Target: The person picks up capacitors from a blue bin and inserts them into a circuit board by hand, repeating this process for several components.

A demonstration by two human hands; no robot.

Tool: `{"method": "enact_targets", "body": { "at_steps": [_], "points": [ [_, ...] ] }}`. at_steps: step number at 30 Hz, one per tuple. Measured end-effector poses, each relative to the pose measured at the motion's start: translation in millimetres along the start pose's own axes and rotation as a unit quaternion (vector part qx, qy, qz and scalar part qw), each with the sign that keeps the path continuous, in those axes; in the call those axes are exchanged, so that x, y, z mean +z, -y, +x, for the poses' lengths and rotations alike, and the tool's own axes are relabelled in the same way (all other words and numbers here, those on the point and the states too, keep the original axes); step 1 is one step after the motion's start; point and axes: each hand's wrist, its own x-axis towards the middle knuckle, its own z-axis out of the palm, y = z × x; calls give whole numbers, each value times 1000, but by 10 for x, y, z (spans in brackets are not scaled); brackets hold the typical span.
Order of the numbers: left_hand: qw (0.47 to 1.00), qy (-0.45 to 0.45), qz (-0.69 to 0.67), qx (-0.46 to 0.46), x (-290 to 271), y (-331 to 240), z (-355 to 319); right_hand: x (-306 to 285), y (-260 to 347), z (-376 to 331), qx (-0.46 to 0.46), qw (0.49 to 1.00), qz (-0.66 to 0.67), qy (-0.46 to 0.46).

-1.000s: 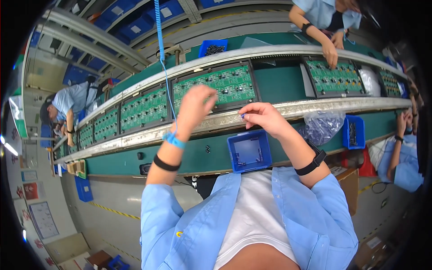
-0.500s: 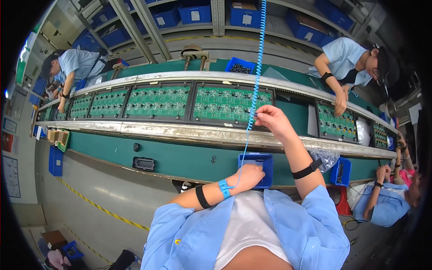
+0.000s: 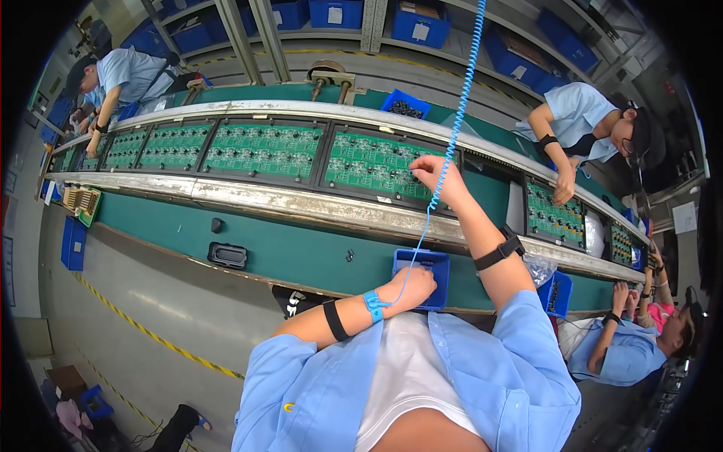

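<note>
My right hand (image 3: pixel 437 178) is over a green circuit board panel (image 3: pixel 361 167) held in a black frame on the rail line. Its thumb and fingers are pinched together at the panel's right part; a dark speck shows at the tips, too small to name. My left hand (image 3: pixel 413 288) rests at the near left part of a blue bin (image 3: pixel 443 282) on the bench edge. Its fingers are bent down into the bin and partly hidden. A blue wrist strap (image 3: pixel 373 305) sits on my left wrist, with a coiled blue cord (image 3: pixel 461 105) rising from it.
Metal rails (image 3: pixel 256 197) run across the bench, with several framed panels (image 3: pixel 263 151) between them. A black tray (image 3: pixel 227 255) and small black parts (image 3: pixel 349 256) lie on the green bench. Co-workers (image 3: pixel 580 124) work on the far side and to the right. Another blue bin (image 3: pixel 556 294) stands right.
My right hand has moved left and slightly up across the panel, still pinched. My left hand stays at the blue bin. The whole view has shifted a little.
</note>
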Motion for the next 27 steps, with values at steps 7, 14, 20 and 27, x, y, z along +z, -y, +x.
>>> {"method": "enact_targets", "body": {
  "at_steps": [7,14,20,27],
  "points": [
    [992,-71,-100,11,-202,36,-68,126,10,80,-50,987,-150,6],
    [933,-159,-322,-20,-711,124,-418,185,64,73,-54,978,-203,3],
    [888,-187,-408,-102,-924,222,-662,224,-14,100,-65,976,-209,-7],
    [809,-284,-489,-160,-945,337,-725,341,-9,94,-70,970,-231,-13]
  ]
}}
